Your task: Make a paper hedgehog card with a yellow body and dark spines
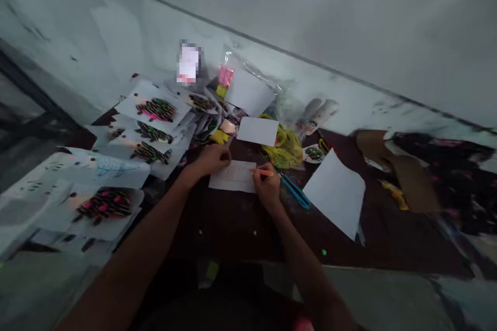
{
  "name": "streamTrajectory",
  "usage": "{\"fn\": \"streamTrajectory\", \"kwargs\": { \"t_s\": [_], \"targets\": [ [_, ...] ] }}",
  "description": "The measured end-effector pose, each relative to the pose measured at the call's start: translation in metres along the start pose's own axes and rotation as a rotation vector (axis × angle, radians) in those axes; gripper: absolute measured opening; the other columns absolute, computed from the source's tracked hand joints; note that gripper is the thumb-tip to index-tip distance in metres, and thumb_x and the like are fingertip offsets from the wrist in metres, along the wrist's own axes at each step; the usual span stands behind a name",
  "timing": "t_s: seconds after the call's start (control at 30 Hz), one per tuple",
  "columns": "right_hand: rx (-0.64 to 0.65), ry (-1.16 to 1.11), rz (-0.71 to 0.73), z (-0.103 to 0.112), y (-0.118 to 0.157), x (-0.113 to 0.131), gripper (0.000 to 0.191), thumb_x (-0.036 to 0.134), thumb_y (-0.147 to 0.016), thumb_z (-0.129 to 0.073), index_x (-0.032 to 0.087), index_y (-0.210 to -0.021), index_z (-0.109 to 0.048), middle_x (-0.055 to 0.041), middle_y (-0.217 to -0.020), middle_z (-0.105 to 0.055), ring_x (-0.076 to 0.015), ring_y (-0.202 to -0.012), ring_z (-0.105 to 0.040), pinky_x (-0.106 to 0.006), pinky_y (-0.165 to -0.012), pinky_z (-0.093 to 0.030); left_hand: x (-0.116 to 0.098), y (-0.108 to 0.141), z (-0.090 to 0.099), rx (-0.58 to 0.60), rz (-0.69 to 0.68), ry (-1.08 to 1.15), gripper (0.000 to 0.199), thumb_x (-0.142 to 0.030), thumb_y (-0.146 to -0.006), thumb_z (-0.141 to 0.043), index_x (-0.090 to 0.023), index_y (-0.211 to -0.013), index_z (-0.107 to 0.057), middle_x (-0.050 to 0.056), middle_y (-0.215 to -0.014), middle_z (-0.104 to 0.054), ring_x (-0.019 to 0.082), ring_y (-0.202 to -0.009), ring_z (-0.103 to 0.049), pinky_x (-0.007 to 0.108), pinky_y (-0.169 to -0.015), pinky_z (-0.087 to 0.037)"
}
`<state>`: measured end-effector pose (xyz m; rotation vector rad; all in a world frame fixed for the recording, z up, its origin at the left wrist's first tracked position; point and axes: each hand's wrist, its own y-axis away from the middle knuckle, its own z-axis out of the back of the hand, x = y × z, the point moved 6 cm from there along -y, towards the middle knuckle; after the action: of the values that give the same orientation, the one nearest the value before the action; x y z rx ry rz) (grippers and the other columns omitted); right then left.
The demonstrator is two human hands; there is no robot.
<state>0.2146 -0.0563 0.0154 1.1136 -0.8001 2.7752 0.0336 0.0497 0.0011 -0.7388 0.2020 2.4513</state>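
Orange lines [235, 172] run across the left part of a small white paper sheet [233, 184], which lies on the dark brown desk [229, 238] between the two hands. The right hand [267, 184] has its fingers closed round an orange pen [266, 172], the tip pointing left over the sheet's right part; whether it touches the paper I cannot tell. The left hand [215, 159] rests at the sheet's upper left corner, its fingers bent; how much of the paper they press or pinch is too dim to say.

For clean drawing, I would judge that the left fingers should bear down lightly on that corner, clear of the lines, so the sheet cannot turn under the strokes. The right hand does best with its heel settled on the paper and the pen slanted, moving in short, even pulls. Fresh ink could smear if a palm drags through it.

Elbow room matters too: blue-handled scissors [297, 194], as they appear, lie just beside the right hand, with a larger white sheet [337, 191] beyond them. A yellow plastic bag [286, 152] sits above, and hedgehog cutouts [104, 204] are piled to the left.
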Motion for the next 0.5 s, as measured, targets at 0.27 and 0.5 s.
{"fn": "streamTrajectory", "kwargs": {
  "t_s": [0.27,0.5],
  "targets": [
    [0.075,-0.046,0.045,-0.0074,0.0025,0.0055,0.017,0.033,-0.089,-0.053,0.023,-0.076,-0.056,0.0001,-0.068,-0.064,-0.0149,-0.059,-0.059,-0.026,-0.06,-0.045,0.0016,-0.0003,-0.001,-0.003,0.008,0.022,0.021,-0.021,-0.078,-0.061,-0.018,-0.09,-0.079,0.007,-0.09,-0.077,0.023,-0.085,-0.068,0.031,-0.078,-0.049],
    [0.062,-0.043,0.041,-0.0071,0.0018,0.0055,0.015,0.032,-0.088,-0.053,0.023,-0.076,-0.056,0.0004,-0.068,-0.064,-0.0149,-0.059,-0.059,-0.026,-0.061,-0.045,0.0012,-0.0005,-0.0004,-0.011,-0.001,0.045,0.019,-0.021,-0.077,-0.063,-0.019,-0.087,-0.079,0.007,-0.089,-0.077,0.022,-0.085,-0.068,0.03,-0.079,-0.048]
  ]
}}
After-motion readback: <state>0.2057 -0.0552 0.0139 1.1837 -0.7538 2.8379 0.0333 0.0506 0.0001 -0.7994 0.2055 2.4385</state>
